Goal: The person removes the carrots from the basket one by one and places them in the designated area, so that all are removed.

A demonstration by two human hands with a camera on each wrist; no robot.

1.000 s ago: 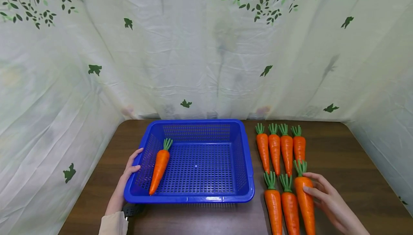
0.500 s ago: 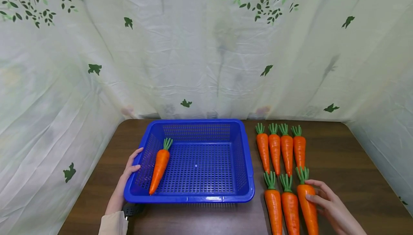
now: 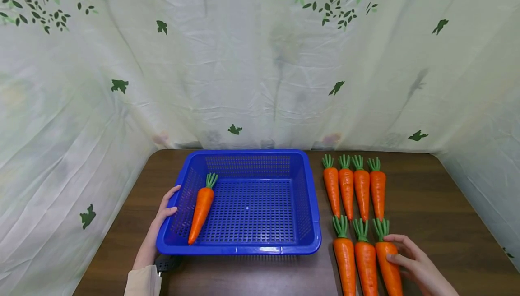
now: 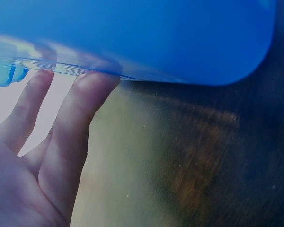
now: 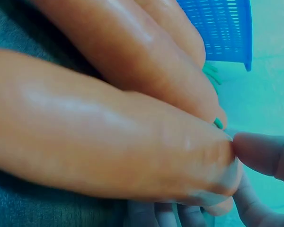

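My right hand [image 3: 418, 262] holds an orange carrot [image 3: 388, 264] with green stalks, thumb on top near its thick end and fingers along its far right side. This carrot lies at the right end of the near row, beside two other carrots [image 3: 366, 266]. In the right wrist view the carrot [image 5: 109, 137] fills the foreground, the thumb [image 5: 258, 151] at its stalk end. At the left side of a blue plastic basket [image 3: 260, 250], my left hand [image 3: 160, 215] touches the rim with extended fingers. One carrot [image 3: 201, 215] lies slanted inside the basket.
Several carrots [image 3: 362, 192] form a far row right of the basket, stalks toward the back. A brown wooden table [image 3: 430, 196] carries everything. Behind it and at the sides hang pale curtains [image 3: 260, 61] with leaf prints. A dark strap [image 3: 165, 264] circles the left wrist.
My right hand has drawn the held carrot toward the near edge, so its stalks now line up with those of the near row. The left hand and basket have not moved.
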